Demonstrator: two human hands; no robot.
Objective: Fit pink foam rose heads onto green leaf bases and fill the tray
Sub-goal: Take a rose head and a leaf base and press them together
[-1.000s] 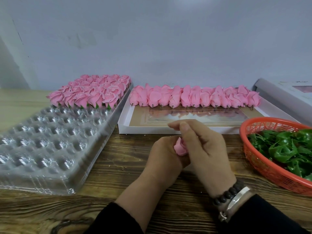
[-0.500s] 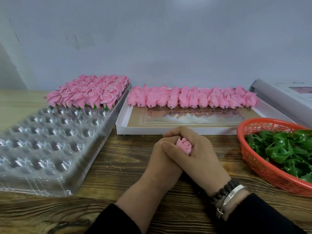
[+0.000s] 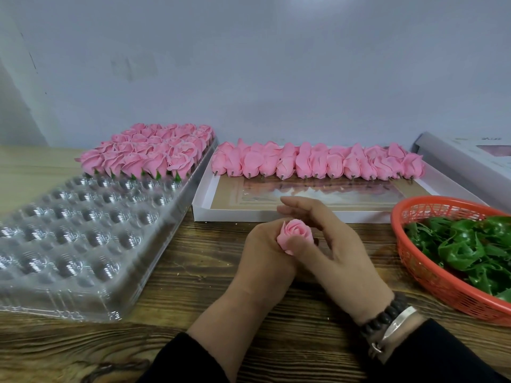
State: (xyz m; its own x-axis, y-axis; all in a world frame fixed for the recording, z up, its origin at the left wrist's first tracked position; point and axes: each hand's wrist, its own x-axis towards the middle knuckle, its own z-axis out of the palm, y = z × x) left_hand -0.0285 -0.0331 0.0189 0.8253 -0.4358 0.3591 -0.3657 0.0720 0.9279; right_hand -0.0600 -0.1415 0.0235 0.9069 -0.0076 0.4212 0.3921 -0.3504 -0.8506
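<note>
A pink foam rose head (image 3: 295,233) stands upright between my hands at the table's middle. My left hand (image 3: 264,255) grips it from the left, fingers curled round its lower part. My right hand (image 3: 331,244) pinches it with the thumb, its other fingers stretched over the rose toward the left. Whether a leaf base sits under the rose is hidden by my fingers. The clear plastic tray (image 3: 83,244) lies at left with several finished roses (image 3: 149,153) filling its far rows. Green leaf bases (image 3: 470,250) fill a red basket (image 3: 431,277) at right.
A white flat box (image 3: 249,215) behind my hands holds a row of loose pink rose heads (image 3: 318,163) along its far side. Another white box (image 3: 467,158) lies at the far right. The table is dark wood; a pale wall stands behind.
The rose has turned upright and risen out of my clasped hands, now fully showing. My right fingers have lifted and spread away from my left hand.
</note>
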